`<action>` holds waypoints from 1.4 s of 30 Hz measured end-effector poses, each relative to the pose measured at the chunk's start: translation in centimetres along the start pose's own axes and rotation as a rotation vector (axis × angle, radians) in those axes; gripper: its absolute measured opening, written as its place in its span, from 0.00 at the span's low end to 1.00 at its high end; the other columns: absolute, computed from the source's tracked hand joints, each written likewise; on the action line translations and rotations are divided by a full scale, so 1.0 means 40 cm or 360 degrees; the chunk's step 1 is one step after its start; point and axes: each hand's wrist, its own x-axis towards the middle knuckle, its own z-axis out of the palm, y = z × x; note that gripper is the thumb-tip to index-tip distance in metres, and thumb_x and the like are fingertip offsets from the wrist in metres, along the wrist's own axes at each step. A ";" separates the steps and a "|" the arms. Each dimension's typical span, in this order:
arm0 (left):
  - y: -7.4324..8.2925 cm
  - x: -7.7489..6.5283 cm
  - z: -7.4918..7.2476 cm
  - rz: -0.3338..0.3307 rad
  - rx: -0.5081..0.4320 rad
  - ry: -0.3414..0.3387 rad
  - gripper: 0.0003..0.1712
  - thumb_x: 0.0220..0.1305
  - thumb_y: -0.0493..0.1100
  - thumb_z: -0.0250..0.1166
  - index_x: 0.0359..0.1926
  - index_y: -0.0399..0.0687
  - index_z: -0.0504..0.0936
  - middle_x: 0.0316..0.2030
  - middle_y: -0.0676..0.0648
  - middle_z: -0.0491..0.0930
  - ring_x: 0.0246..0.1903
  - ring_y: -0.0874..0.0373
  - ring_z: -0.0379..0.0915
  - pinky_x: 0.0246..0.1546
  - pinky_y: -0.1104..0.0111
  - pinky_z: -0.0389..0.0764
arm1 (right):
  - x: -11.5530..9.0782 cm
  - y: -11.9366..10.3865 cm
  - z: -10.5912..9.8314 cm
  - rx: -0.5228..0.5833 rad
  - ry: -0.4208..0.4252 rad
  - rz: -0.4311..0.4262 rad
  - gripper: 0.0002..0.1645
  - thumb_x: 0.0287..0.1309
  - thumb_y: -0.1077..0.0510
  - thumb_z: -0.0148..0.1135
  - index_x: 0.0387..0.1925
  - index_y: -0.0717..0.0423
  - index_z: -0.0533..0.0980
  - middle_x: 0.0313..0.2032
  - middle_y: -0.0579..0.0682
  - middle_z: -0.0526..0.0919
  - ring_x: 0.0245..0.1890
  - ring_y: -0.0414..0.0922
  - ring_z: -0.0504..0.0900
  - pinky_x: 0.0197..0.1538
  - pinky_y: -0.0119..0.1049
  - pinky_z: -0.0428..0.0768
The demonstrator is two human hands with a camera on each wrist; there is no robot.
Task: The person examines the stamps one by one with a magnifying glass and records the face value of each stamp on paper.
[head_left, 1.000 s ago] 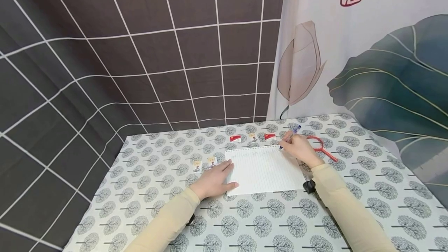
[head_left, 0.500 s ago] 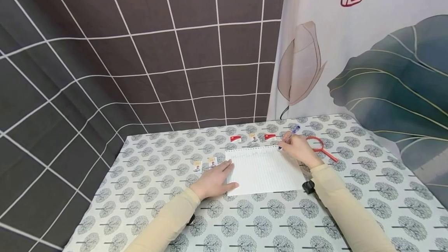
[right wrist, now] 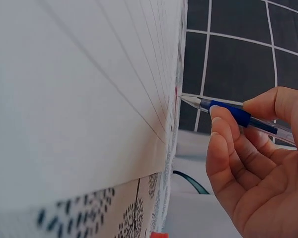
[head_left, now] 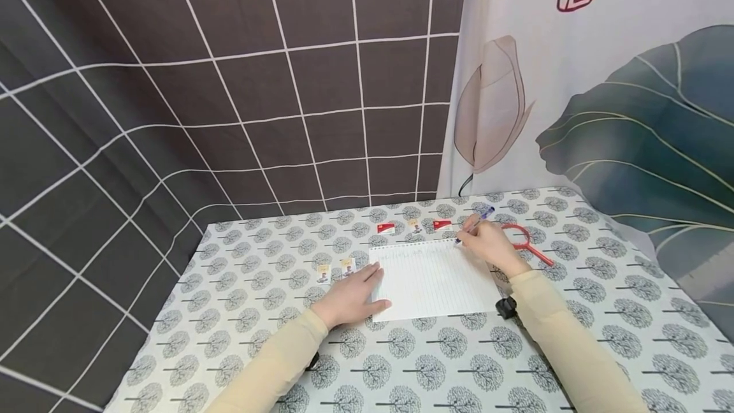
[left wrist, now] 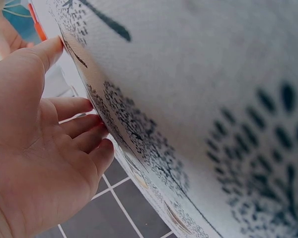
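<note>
A lined sheet of paper [head_left: 432, 282] with a perforated top edge lies on the tablecloth. Faint marks run along its upper part. My right hand [head_left: 490, 244] pinches a blue pen [head_left: 484, 214] near the sheet's upper right corner, tip down at the paper. In the right wrist view the pen [right wrist: 231, 112] shows a blue grip and clear barrel, held between thumb and fingers. My left hand [head_left: 351, 295] rests on the sheet's left edge, thumb spread from the fingers. The left wrist view shows this hand [left wrist: 44, 134] with its fingertips against the surface.
A red magnifying glass [head_left: 527, 244] lies right of the right hand. Beyond the sheet are a red-and-white card [head_left: 386, 228], a small picture card [head_left: 415, 226] and another red-and-white card [head_left: 442, 225]. Two picture cards [head_left: 323, 273] lie left of the sheet. Dark grid cloth [head_left: 321, 81] hangs behind.
The pen's upper end tips slightly back and forth and its tip shifts a little at the sheet's top right. The left hand and the sheet stay where they were.
</note>
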 end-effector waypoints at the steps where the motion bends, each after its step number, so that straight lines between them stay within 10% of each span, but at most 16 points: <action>1: 0.000 0.000 0.000 0.0000 0.0001 0.0001 0.46 0.72 0.67 0.53 0.76 0.39 0.60 0.77 0.40 0.54 0.74 0.45 0.54 0.73 0.56 0.61 | -0.001 -0.001 -0.001 0.0001 0.0012 -0.0004 0.18 0.67 0.53 0.56 0.33 0.64 0.81 0.27 0.53 0.86 0.15 0.40 0.69 0.16 0.31 0.66; 21: -0.005 0.000 0.006 0.0005 -0.0020 0.0001 0.46 0.72 0.67 0.53 0.76 0.39 0.60 0.77 0.41 0.54 0.74 0.46 0.54 0.73 0.55 0.61 | -0.020 -0.008 -0.054 0.0030 0.0130 -0.0137 0.06 0.69 0.55 0.53 0.42 0.53 0.73 0.21 0.46 0.75 0.19 0.42 0.70 0.24 0.33 0.72; 28: -0.007 -0.001 0.008 0.0012 -0.0018 0.0004 0.46 0.72 0.68 0.52 0.76 0.39 0.60 0.77 0.40 0.54 0.74 0.45 0.54 0.73 0.55 0.61 | -0.031 -0.013 -0.078 0.0066 0.0177 -0.0194 0.08 0.69 0.57 0.58 0.45 0.55 0.75 0.41 0.57 0.86 0.41 0.55 0.85 0.38 0.38 0.81; 35: -0.004 -0.004 0.002 0.0001 -0.0007 -0.0013 0.47 0.72 0.69 0.51 0.77 0.40 0.59 0.77 0.41 0.53 0.75 0.46 0.52 0.74 0.56 0.60 | -0.046 0.003 -0.094 0.0189 0.0168 -0.0301 0.09 0.69 0.61 0.60 0.48 0.61 0.76 0.44 0.62 0.85 0.35 0.48 0.80 0.31 0.33 0.79; 42: -0.002 -0.006 0.003 0.0008 -0.0028 -0.0003 0.46 0.72 0.67 0.52 0.76 0.39 0.60 0.77 0.40 0.54 0.75 0.45 0.53 0.73 0.56 0.61 | -0.062 0.022 -0.109 0.0243 0.0153 -0.0375 0.10 0.70 0.61 0.60 0.50 0.61 0.76 0.47 0.62 0.85 0.46 0.53 0.82 0.44 0.30 0.80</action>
